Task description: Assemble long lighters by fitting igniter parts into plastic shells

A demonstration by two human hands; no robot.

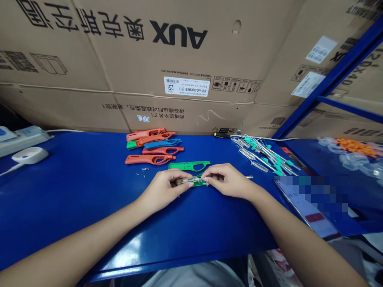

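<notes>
The left grip [165,185] holds a clear tube [188,180]; the right grip [226,181] pinches its end. Tugging hard might drop it below them.

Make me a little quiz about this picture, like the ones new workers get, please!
1. Pick one: what colour is the plastic shell lying just beyond the left hand and right hand?
A. Orange
B. Green
C. Blue

2. True or false: the phone lies on the right hand's side of the blue table.

3. Look closely: what does the left hand hold?

Key:
1. B, green.
2. True; it lies near the right forearm.
3. A small see-through part; the fingers hide some of it.
</notes>
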